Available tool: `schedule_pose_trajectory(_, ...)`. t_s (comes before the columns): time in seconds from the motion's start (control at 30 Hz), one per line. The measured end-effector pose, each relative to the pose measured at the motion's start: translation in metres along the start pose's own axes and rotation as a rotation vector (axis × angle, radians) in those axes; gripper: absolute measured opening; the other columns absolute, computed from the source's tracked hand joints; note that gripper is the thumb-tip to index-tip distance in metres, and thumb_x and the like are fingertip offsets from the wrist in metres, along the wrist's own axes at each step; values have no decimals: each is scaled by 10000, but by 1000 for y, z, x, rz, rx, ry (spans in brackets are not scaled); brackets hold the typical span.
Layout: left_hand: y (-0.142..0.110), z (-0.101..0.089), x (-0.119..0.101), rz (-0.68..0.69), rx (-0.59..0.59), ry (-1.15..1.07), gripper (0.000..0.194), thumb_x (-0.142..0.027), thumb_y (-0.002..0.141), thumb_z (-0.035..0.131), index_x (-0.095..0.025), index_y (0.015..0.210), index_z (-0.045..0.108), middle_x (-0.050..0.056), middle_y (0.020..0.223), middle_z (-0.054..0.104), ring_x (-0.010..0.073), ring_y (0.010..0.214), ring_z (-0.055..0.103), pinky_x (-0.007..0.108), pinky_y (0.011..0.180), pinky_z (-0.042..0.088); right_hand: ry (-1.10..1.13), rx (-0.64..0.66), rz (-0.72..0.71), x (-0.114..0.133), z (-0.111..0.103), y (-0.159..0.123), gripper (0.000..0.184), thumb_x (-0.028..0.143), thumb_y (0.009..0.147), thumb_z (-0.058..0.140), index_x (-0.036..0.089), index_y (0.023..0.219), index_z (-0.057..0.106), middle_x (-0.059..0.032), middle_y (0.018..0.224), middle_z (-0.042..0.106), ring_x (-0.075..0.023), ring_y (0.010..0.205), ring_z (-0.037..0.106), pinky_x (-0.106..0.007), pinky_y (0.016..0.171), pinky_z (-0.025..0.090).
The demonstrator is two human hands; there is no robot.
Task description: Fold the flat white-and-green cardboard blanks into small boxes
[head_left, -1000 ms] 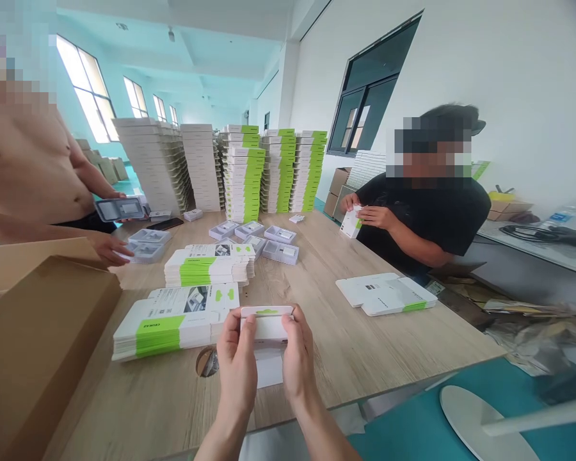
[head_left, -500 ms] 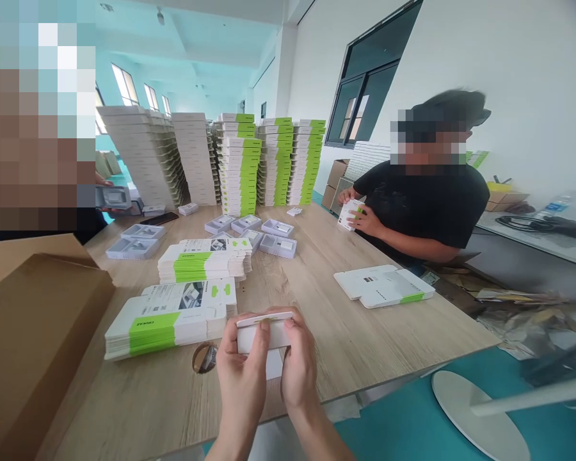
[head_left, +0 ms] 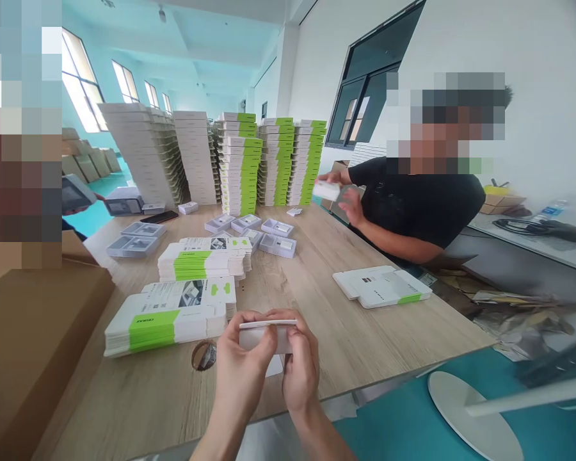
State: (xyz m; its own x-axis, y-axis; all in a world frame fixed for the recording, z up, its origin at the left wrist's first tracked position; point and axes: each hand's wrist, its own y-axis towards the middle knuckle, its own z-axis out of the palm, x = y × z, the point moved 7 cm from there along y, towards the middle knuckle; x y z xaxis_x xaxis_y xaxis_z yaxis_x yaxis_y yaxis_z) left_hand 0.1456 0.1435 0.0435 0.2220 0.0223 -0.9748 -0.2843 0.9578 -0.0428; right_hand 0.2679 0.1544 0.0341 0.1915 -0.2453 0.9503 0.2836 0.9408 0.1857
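Note:
A white cardboard box (head_left: pixel 282 342) is held up between both hands over the near edge of the table. My left hand (head_left: pixel 240 365) is closed around its left end, with the thumb pressed on the near side just under the top edge. Around the right end my right hand (head_left: pixel 301 368) is closed too, its thumb against the corner. The top flap now lies as a thin white line across the box. Most fingers are hidden behind it. Beneath, part of a white piece (head_left: pixel 275 365) shows between the wrists; its kind is unclear.
Left of my hands lie two piles of flat white-and-green cartons (head_left: pixel 166 320). Open trays (head_left: pixel 278 245) and a phone (head_left: pixel 159 218) are farther back, before tall carton stacks (head_left: pixel 242 173). Flat cartons (head_left: pixel 388 286) lie at right. A brown box (head_left: pixel 38 358) borders the left. A co-worker (head_left: pixel 403 211) handles a carton.
The box's top flap, slightly lifted before, is now lower and the gap under it has narrowed. The co-worker at right has turned and raised a carton. The person at left has shifted leftward.

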Motion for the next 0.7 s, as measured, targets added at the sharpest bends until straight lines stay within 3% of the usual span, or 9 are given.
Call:
schedule_pose_trajectory(0.2, 8, -3, 3, 37, -15, 34, 272, -371, 658, 875, -187, 757, 702, 17, 728, 736, 185, 653, 671, 255, 609, 522, -10, 31, -21, 0, 1, 2, 329, 427, 822, 501, 252, 822, 780, -71, 967, 785, -293, 963, 697, -403, 848, 536)
schedule_pose_trajectory(0.4, 3, -3, 3, 109, -25, 32, 250, -417, 783, 811, -206, 795, 676, 7, 766, 719, 168, 683, 637, 249, 652, 514, -82, 37, 63, -8, -3, 4, 351, 433, 873, 505, 261, 1013, 777, -64, 1115, 788, -284, 1064, 666, -394, 905, 514)
schedule_pose_trajectory(0.57, 7, -9, 3, 125, 67, 45, 289, -480, 792, 807, -208, 841, 719, 39, 860, 747, 220, 833, 674, 283, 776, 530, 56, 114, 197, -6, -1, 8, 382, 442, 858, 595, 262, 1181, 692, -51, 1089, 789, -272, 951, 711, -376, 796, 551)
schedule_pose_trajectory(0.7, 8, -14, 8, 91, 57, 34, 405, -632, 878, 680, -233, 940, 720, 43, 948, 747, 238, 863, 652, 296, 763, 517, 96, 160, 230, -5, 1, 12, 297, 461, 853, 584, 252, 1028, 701, -35, 899, 777, -261, 772, 692, -348, 650, 526)
